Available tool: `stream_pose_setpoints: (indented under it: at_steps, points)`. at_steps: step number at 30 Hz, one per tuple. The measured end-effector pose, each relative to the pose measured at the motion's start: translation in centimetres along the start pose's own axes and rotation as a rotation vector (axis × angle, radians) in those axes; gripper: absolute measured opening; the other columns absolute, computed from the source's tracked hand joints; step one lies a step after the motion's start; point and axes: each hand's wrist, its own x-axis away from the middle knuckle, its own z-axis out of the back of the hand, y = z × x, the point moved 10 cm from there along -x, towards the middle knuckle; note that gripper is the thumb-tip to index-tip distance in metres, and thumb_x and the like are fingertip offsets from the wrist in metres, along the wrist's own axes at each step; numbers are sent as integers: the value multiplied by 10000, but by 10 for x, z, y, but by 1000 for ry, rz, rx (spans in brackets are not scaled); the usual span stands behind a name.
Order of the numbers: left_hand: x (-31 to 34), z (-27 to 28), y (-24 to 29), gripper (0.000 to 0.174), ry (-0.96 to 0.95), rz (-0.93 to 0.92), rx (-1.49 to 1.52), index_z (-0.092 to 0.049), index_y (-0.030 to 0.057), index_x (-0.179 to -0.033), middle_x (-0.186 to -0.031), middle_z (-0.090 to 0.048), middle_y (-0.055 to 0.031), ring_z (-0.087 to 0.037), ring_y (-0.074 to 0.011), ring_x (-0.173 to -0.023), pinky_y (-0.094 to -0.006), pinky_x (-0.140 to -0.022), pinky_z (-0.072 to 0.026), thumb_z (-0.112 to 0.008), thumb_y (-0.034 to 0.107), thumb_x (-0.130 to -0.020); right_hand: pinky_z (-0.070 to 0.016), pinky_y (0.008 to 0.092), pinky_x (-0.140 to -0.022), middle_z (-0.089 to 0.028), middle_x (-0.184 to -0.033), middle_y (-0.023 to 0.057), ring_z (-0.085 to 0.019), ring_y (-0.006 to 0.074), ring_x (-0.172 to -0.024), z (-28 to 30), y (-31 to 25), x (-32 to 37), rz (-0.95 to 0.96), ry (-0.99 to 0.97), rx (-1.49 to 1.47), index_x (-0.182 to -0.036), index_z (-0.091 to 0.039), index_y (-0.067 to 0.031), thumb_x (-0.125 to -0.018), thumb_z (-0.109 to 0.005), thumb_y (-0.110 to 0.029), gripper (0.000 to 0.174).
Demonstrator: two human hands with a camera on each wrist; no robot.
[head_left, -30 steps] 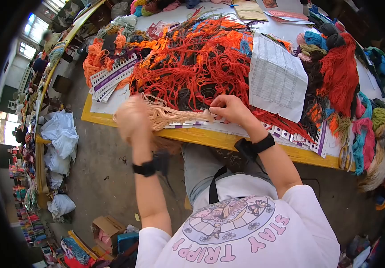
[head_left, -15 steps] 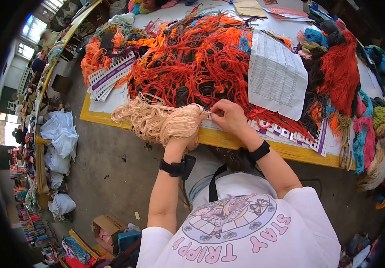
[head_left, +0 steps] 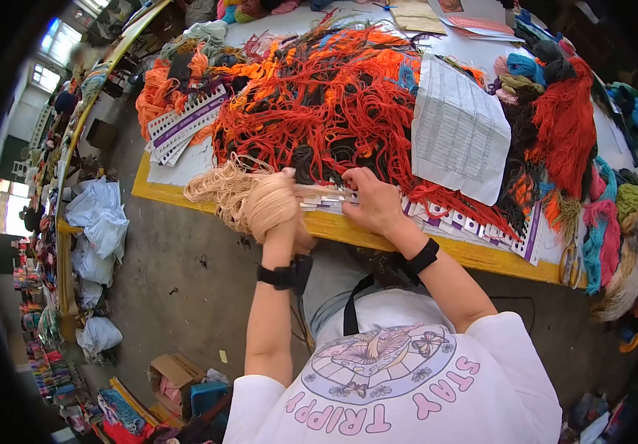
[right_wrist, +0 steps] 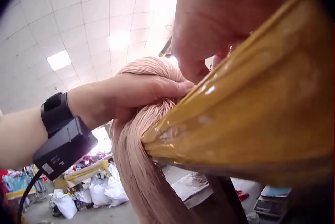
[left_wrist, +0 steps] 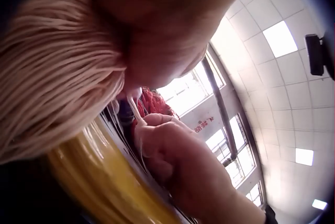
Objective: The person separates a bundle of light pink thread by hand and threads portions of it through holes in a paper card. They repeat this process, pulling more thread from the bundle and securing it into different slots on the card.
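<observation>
A peach yarn skein lies at the table's front edge, its loose loops spreading to the left. My left hand grips it, with the thumb lying along the strands and much of the hand covered by yarn. Several thin peach strands stretch from the skein across to my right hand. In the left wrist view, the right hand's curled fingers pinch those strands. The right wrist view shows the skein hanging down past the yellow table edge.
A big tangle of red, orange and black yarn covers the table behind my hands. On its right lies a printed sheet. Purple-banded sample cards stick out at left, others under the tangle. Scissors hang at the right edge.
My left hand swung from the left in toward the right hand with the skein, then drew back slightly left. The strands between the hands now look longer than half a second ago.
</observation>
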Motion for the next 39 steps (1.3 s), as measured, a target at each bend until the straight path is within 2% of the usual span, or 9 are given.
stream_pose_setpoints:
  at_steps: [1, 4, 6, 7, 11, 17, 24, 29, 39]
  points:
    - [0, 29, -20, 291, 114, 187, 101, -577, 22, -850, -717, -569, -23, -542, -97, -680, -262, -611, -440, -514, 303, -888, -457, 367, -599, -570, -791, 64, -591, 249, -702, -1, -1, -3, -3, -11, -35, -927, -532, -101, -698, -606, -248, 282]
    - [18, 47, -6, 296, 3, 381, 582, -550, 15, -948, -881, -601, -74, -589, -164, -824, -295, -744, -474, -483, 300, -904, -448, 309, -584, -558, -821, 56, -569, 184, -671, -2, 6, -3, -66, -32, -221, -886, -585, -75, -710, -643, -220, 235]
    - [29, 35, 26, 341, -156, 404, 818, -530, 3, -1021, -992, -586, -99, -576, -195, -926, -312, -799, -461, -458, 318, -911, -433, 260, -575, -552, -798, 38, -538, 128, -631, 1, 3, -3, -143, -29, -435, -847, -623, -59, -724, -664, -189, 184]
    - [37, 25, 43, 367, -243, 419, 938, -520, -2, -1057, -1048, -579, -111, -569, -211, -977, -321, -826, -454, -445, 327, -915, -406, 215, -570, -555, -786, 10, -475, 60, -609, 0, -7, 0, -155, -35, -619, -837, -658, -49, -754, -660, -140, 124]
    - [55, -14, 102, 536, -526, 323, 913, -412, -32, -1247, -1231, -484, -147, -492, -219, -1115, -335, -904, -417, -373, 397, -927, -392, 185, -571, -599, -827, 16, -492, 41, -645, 10, -57, 5, -89, -150, -993, -931, -655, -34, -779, -658, -172, 205]
    - [78, -46, 144, 534, -676, 262, 723, -392, -40, -1265, -1276, -448, -131, -490, -185, -1102, -318, -915, -408, -424, 364, -917, -403, 174, -510, -594, -702, -15, -525, 41, -596, 37, -46, 21, -340, -140, -1136, -878, -637, -25, -817, -628, -152, 142]
    - [83, -58, 155, 527, -701, 213, 693, -397, -46, -1259, -1288, -437, -135, -499, -179, -1086, -317, -879, -432, -454, 343, -908, -387, 173, -493, -561, -671, -14, -495, 40, -555, 59, -51, 25, -252, -113, -1183, -834, -615, -27, -821, -620, -149, 123]
    - [79, -54, 149, 476, -693, 275, 758, -457, -43, -1202, -1207, -504, -121, -524, -173, -1039, -317, -845, -449, -452, 333, -911, -358, 153, -471, -565, -685, -19, -472, 23, -534, 64, -37, 25, -242, -67, -1313, -851, -619, -15, -831, -614, -162, 149]
    - [80, -64, 138, 387, -679, 395, 913, -532, -26, -1102, -1120, -553, -104, -550, -177, -979, -332, -822, -453, -464, 301, -908, -338, 164, -445, -552, -643, -31, -451, 23, -493, 53, -24, 31, -373, -47, -1442, -861, -637, -22, -839, -606, -178, 161]
